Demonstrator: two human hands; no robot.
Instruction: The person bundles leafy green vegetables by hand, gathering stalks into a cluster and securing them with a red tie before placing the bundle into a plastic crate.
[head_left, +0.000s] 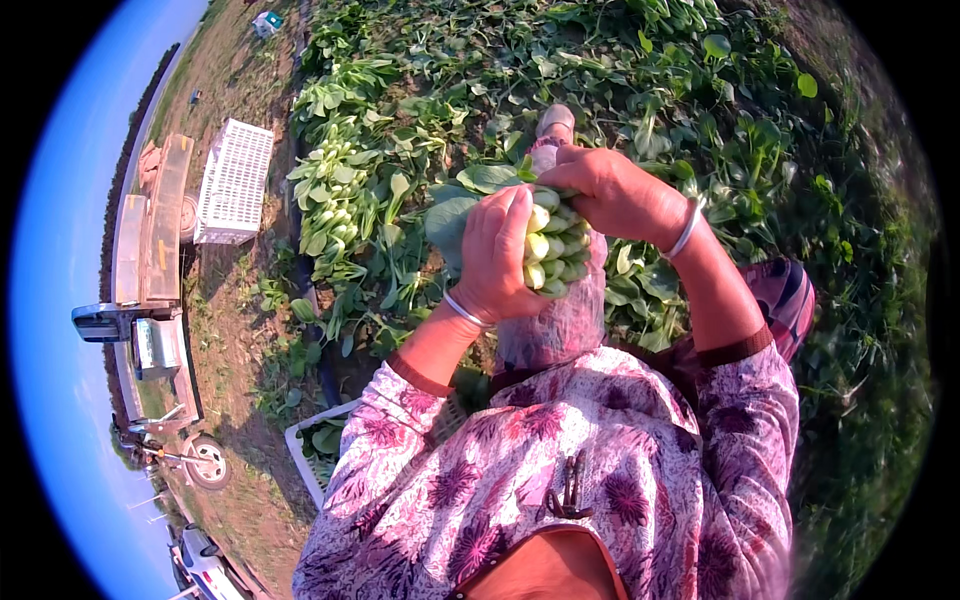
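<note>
A bundle of leafy greens with pale, thick stem ends (553, 244) is held in front of my body, its stem ends facing me. My left hand (495, 255) wraps round its left side, with broad green leaves (450, 221) sticking out beyond the fingers. At the bundle's upper right, my right hand (619, 191) is bent with its fingertips at the top edge of the stems; whether they pinch something there is hidden. Each wrist has a pale bangle. Below the bundle, my leg and foot (556, 120) stretch out among the plants.
Cut greens (330, 195) lie in a row at the left of the leafy plot. A white plastic crate (319, 457) with greens stands near my left elbow. Farther left are an upturned-looking white crate (236, 180), a motorized cargo tricycle (161, 240) and a white car (206, 566).
</note>
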